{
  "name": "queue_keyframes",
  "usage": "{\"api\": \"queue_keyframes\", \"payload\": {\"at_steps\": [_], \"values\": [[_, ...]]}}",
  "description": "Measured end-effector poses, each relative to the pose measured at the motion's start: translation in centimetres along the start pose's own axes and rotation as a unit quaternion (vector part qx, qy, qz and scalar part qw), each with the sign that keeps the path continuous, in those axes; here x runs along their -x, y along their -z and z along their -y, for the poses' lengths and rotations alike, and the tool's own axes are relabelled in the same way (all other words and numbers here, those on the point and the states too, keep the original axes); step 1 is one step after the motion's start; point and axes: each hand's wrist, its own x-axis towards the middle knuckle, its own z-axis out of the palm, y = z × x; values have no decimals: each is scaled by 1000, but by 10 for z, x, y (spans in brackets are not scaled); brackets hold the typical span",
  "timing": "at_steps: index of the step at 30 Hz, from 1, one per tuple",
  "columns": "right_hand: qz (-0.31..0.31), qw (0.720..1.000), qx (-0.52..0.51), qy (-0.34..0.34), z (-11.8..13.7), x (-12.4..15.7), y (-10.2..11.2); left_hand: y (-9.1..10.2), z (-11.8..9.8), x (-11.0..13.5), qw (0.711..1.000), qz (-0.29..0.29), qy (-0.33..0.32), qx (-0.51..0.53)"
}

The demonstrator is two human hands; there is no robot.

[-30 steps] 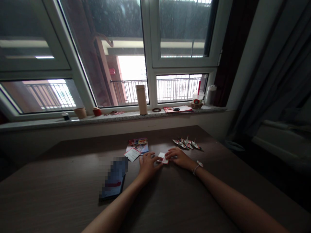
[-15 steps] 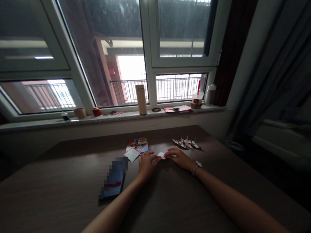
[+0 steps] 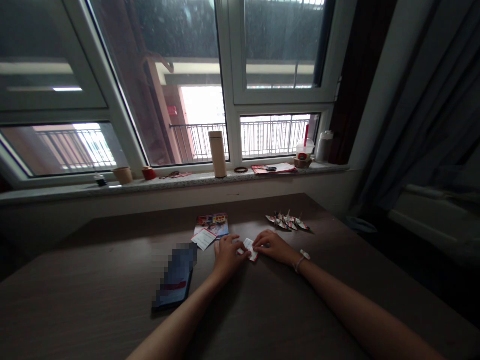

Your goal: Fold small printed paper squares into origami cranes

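Note:
A small white piece of paper (image 3: 250, 246) with a red edge lies on the dark table between my hands. My left hand (image 3: 228, 255) pinches its left side with thumb and forefinger. On the opposite side, my right hand (image 3: 273, 246) has its fingertips closed on the paper's right edge. Just beyond my left hand, a white square of paper (image 3: 204, 239) partly covers a colourful printed sheet (image 3: 221, 223). Several folded paper pieces (image 3: 288, 221) stand in a cluster past my right hand.
A phone (image 3: 175, 280), partly blurred out, lies left of my left forearm. Along the windowsill (image 3: 180, 182) stand a beige flask (image 3: 218, 154), a paper cup (image 3: 123, 175), a drink cup with a red straw (image 3: 304, 149) and scissors (image 3: 270, 169) on red-and-white papers.
The small paper now shows a larger, more opened-out face, its lower red edge visible. My left fingertips have shifted slightly down and right, while my right fingers have drawn a little lower.

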Motion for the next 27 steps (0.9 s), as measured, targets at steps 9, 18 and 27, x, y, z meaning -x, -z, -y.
{"api": "queue_keyframes", "payload": {"at_steps": [9, 18, 27], "values": [[-29, 997, 20, -63, 0, 3, -7, 4, -8, 6, 999, 8, 9, -32], [-49, 991, 48, -119, 8, 0, -13, 6, -12, 7, 999, 12, 26, -40], [-51, 988, 68, -127, 2, 0, -15, 5, -12, 9, 997, -5, 32, -64]]}}
